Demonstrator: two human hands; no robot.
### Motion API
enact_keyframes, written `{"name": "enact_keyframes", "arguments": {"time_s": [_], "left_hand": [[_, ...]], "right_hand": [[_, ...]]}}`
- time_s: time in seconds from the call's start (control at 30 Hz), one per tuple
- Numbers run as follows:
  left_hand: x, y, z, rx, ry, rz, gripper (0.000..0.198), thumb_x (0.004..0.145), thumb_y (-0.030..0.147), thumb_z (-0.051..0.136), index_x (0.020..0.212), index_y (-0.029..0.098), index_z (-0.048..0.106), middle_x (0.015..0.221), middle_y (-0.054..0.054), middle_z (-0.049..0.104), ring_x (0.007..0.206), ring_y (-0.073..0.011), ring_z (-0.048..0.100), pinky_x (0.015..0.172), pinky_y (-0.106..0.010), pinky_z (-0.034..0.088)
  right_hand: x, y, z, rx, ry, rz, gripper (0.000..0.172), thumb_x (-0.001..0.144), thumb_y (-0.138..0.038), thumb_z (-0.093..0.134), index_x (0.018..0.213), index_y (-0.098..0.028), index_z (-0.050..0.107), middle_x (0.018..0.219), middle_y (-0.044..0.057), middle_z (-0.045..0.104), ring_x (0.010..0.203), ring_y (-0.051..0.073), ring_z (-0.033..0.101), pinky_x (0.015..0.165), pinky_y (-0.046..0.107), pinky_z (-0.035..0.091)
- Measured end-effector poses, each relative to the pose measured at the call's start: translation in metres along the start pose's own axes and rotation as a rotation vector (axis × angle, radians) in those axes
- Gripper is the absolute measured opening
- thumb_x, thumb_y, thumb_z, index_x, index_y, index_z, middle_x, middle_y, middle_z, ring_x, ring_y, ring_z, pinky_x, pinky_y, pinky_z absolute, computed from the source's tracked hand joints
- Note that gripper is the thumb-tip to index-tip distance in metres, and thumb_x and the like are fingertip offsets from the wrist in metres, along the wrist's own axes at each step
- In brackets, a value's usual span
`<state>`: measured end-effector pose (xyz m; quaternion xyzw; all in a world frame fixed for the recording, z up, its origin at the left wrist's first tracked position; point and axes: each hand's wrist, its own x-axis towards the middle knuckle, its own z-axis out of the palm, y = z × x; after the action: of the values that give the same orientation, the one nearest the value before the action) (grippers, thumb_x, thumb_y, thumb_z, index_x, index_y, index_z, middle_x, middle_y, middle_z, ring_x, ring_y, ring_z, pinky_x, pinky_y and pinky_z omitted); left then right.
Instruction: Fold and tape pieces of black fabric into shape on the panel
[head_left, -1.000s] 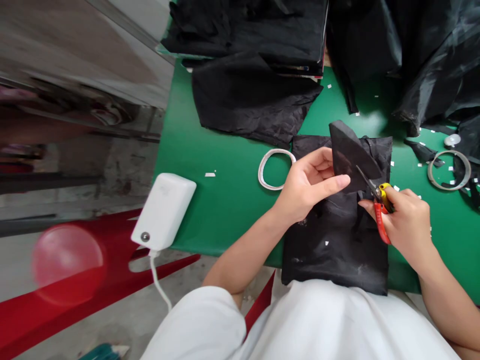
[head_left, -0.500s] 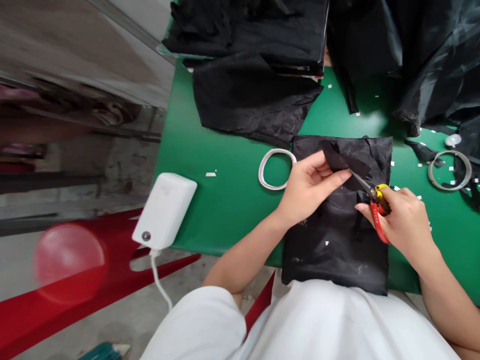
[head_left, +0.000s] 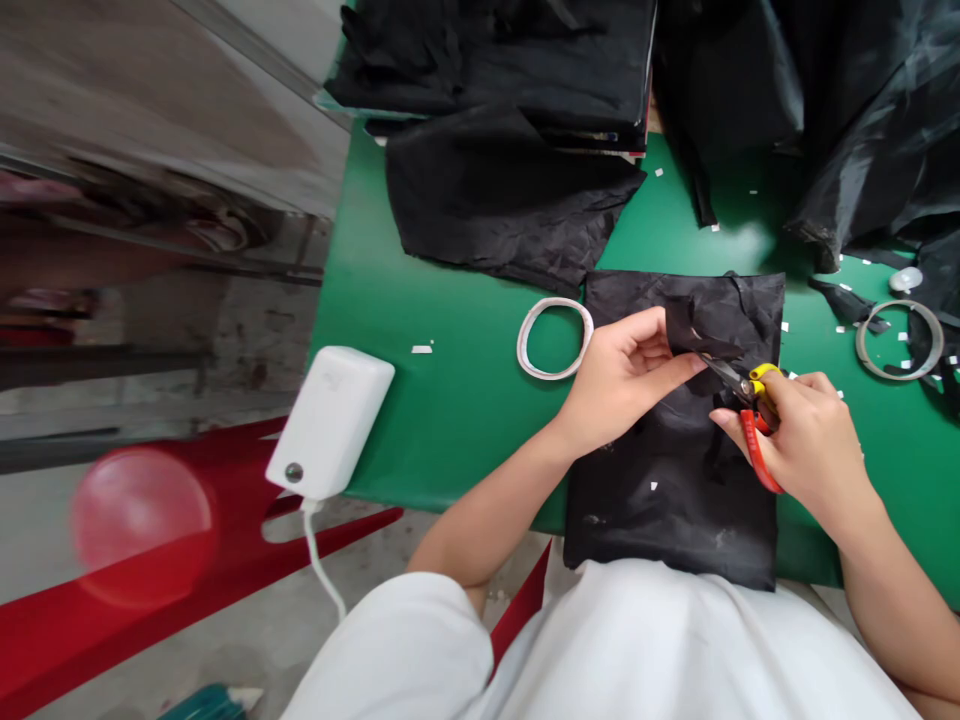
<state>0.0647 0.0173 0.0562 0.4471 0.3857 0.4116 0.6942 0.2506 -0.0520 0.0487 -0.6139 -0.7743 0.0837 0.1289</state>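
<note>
The left hand (head_left: pixel 630 378) pinches a small black piece (head_left: pixel 680 326) between thumb and fingers, above a larger black sheet (head_left: pixel 671 510) on the green bench (head_left: pixel 450 430). The fingers of the right hand (head_left: pixel 814 430) are closed around the scissors (head_left: pixel 746 388), whose long axis points up-left, the blade tips just beside the left thumb, at the piece's lower edge.

No lettering legible (faint marking on white device (head_left: pixel 330 422) too small).
</note>
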Motion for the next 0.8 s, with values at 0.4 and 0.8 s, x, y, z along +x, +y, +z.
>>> {"name": "enact_keyframes", "arguments": {"time_s": [0.4, 0.8], "left_hand": [[-0.0011, -0.0015, -0.0004, 0.013, 0.015, 0.015, 0.028, 0.066, 0.029, 0.082, 0.079, 0.015, 0.061, 0.079, 0.001, 0.066, 0.075, -0.0111, 0.065, 0.071, -0.021, 0.056], [-0.0013, -0.0042, -0.0009, -0.015, -0.002, -0.025, 0.030, 0.066, 0.028, 0.083, 0.078, 0.016, 0.058, 0.080, 0.002, 0.067, 0.076, -0.0099, 0.066, 0.073, -0.019, 0.056]], "right_hand": [[0.0005, 0.0001, 0.0001, 0.004, 0.016, -0.003, 0.040, 0.088, -0.058, 0.047, 0.074, -0.021, 0.051, 0.052, 0.000, 0.051, 0.055, 0.018, 0.047, 0.064, 0.030, 0.035], [-0.0006, 0.0009, 0.0009, -0.020, 0.051, -0.013, 0.041, 0.089, -0.057, 0.047, 0.075, -0.019, 0.053, 0.053, 0.000, 0.052, 0.054, 0.017, 0.046, 0.065, 0.029, 0.037]]}}
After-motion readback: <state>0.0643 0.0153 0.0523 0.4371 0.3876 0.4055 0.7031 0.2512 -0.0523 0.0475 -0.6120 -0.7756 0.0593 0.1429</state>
